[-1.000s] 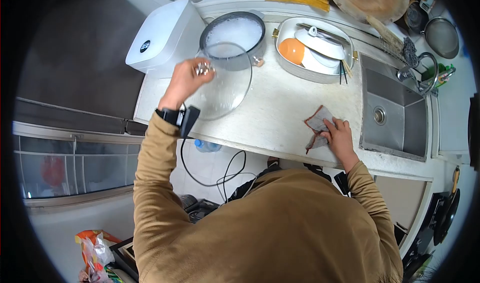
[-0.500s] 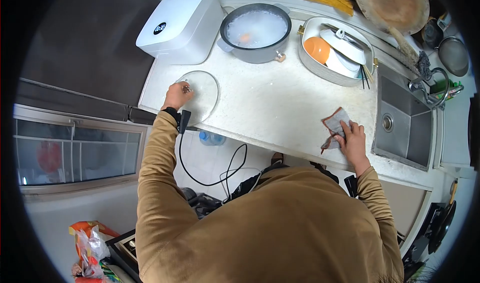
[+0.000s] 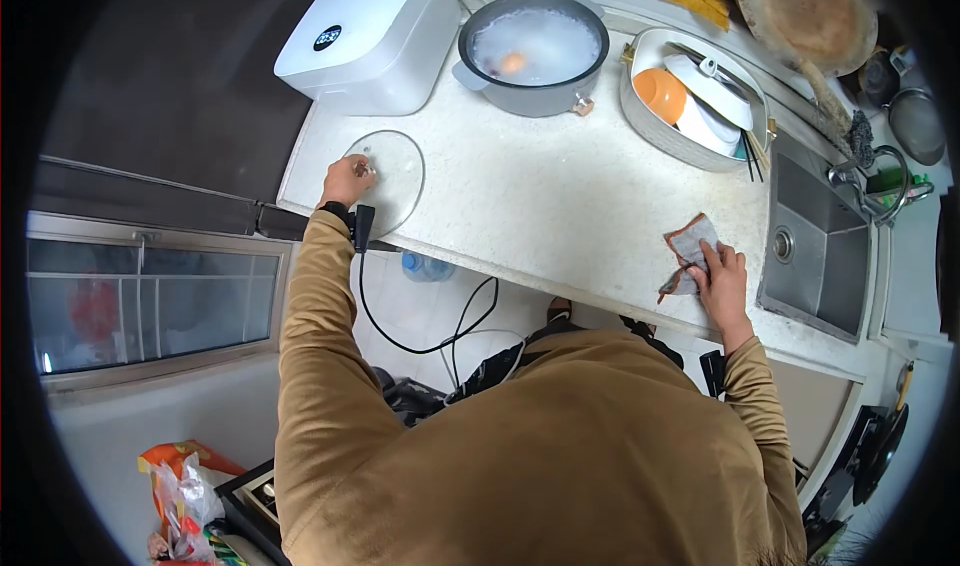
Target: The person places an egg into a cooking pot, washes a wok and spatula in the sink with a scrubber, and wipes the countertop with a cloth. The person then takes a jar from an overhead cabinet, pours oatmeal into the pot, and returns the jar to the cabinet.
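Note:
My left hand (image 3: pixel 347 181) has its fingers closed around the knob of a round glass lid (image 3: pixel 402 188), which rests on the counter near its left front edge. My right hand (image 3: pixel 726 291) presses a grey cloth with a reddish-brown border (image 3: pixel 690 241) against the countertop, close to the sink. The fingers lie over part of the cloth, and it is crumpled at its near end. Toward the back stands an uncovered grey pot (image 3: pixel 545 98) of cloudy, whitish liquid with something orange in it.
A white box with a digital display (image 3: pixel 385 56) stands at the back left. Right of the pot is an oval basin (image 3: pixel 680 144) with an orange bowl, white dishes and chopsticks. The steel sink (image 3: pixel 825 276) borders the counter's right side. A black cable (image 3: pixel 410 344) hangs from my left wrist.
The view has shifted a little, so the pot and basin appear farther right. My left hand and the lid appear slightly farther left and back. My right hand stays on the cloth.

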A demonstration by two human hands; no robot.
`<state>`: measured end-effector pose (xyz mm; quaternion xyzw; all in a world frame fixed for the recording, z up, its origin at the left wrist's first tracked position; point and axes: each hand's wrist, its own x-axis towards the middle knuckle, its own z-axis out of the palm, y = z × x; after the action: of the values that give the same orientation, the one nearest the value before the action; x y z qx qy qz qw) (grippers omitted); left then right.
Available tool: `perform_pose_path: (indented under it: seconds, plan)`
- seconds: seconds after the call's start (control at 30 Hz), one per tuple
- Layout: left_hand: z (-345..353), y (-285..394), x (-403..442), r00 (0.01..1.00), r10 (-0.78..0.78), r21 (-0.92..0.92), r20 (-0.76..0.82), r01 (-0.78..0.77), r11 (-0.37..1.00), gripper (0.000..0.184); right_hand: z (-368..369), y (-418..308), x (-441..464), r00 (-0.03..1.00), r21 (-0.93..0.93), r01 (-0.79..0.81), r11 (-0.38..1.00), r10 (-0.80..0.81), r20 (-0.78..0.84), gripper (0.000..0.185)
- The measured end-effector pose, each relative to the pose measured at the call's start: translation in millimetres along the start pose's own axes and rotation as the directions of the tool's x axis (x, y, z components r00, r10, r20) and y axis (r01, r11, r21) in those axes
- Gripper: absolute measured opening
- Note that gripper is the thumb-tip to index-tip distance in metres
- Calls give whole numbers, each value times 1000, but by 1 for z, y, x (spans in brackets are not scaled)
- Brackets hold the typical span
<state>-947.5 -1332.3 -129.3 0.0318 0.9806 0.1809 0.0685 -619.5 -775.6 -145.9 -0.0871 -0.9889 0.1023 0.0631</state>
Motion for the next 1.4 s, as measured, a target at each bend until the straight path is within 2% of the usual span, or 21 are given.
perform_pose_path:
  seconds: [0.17,0.23,0.33,0.37,0.43,0.47,0.5,0.57,0.67,0.77,0.8,0.83,0.9,0.97,1.0,1.03,1.1,1.13,1.2,1.33,1.4]
  plan:
    - [2,3,-1,1000,12,0,-24,-12,1000,33,2,2,0,1000,-19,-1,1000,0,-15,43]
    - [-1,7,2,999,9,32,36,-10,999,40,2,3,3,999,32,-33,999,33,-7,37]
    - [-14,56,-27,988,-76,457,-134,129,880,66,-5,-1,15,997,117,-62,991,66,-34,30]
    - [-7,60,-24,989,-69,457,-133,123,881,66,-7,-5,21,997,116,-68,991,73,-37,30]
    - [3,75,-27,958,220,304,-187,-157,940,74,-8,-19,36,993,383,-118,916,112,38,27]
    - [6,92,-34,980,197,28,11,-198,980,72,-4,-34,43,989,542,-92,835,141,-48,27]
    - [-2,131,-54,953,220,-249,208,-166,954,69,-5,-49,53,986,640,-131,757,166,5,28]
    - [-3,180,-88,824,375,-476,425,-149,867,49,-15,-83,75,984,811,-165,561,146,100,31]
    - [-4,217,-122,766,420,-557,487,-98,825,36,-33,-118,102,937,914,-302,272,-92,337,41]
    - [0,223,-135,784,433,-607,444,-92,789,33,-48,-162,106,967,964,-179,196,-143,209,50]
    - [3,220,-136,818,388,-554,424,-105,826,32,-46,-164,107,949,967,-223,125,-198,245,53]
    - [9,217,-137,849,345,-499,401,-114,859,31,-43,-160,108,947,967,-224,124,-204,246,53]
    - [38,209,-140,867,313,-524,386,-73,849,30,-36,-140,109,917,901,-98,424,-314,247,48]
    - [68,210,-144,910,410,-675,54,-269,687,28,-21,-122,101,926,864,-79,497,-285,249,44]
    - [66,216,-141,903,405,-574,144,-258,778,44,-17,-115,95,936,823,-62,565,-254,245,41]
    - [80,219,-138,906,398,-576,144,-250,778,44,-18,-109,90,933,822,-63,566,-259,251,41]
    - [122,225,-132,936,333,-149,109,-316,937,71,-21,-101,81,915,800,-165,577,-212,342,35]
    - [129,229,-131,939,328,-152,107,-311,938,71,-23,-96,78,913,798,-163,580,-217,344,35]
    - [139,234,-126,907,225,-7,356,-238,971,91,-26,-88,73,890,759,-227,610,-186,416,33]
    - [171,210,-104,939,297,79,177,-314,946,98,-33,-75,62,901,765,-240,598,-155,404,32]
    - [164,199,-82,948,290,72,130,-301,951,104,-41,-72,59,840,687,-362,631,-99,534,32]
